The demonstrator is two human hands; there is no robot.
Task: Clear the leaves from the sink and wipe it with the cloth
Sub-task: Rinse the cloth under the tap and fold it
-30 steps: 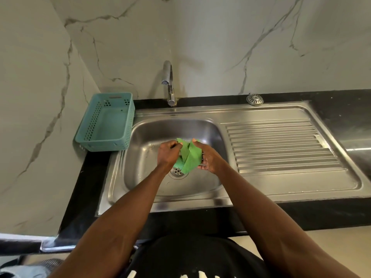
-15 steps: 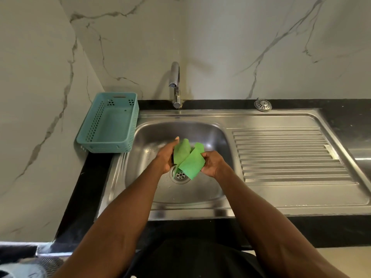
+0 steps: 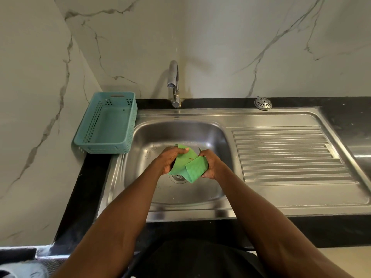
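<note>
A green cloth is bunched between both hands above the stainless steel sink, just over the drain. My left hand grips its left part, thumb on top. My right hand holds the folded right part. A thin dark sliver, perhaps a leaf bit, sticks up by my right hand. No other leaves show in the basin; water drops dot its left wall.
A teal plastic basket stands on the black counter to the sink's left, in the wall corner. The tap rises behind the basin. A ribbed drainboard runs to the right, with a metal strainer behind it.
Both hands have shifted on the cloth, folding it tighter over the drain. The camera view has tilted slightly.
</note>
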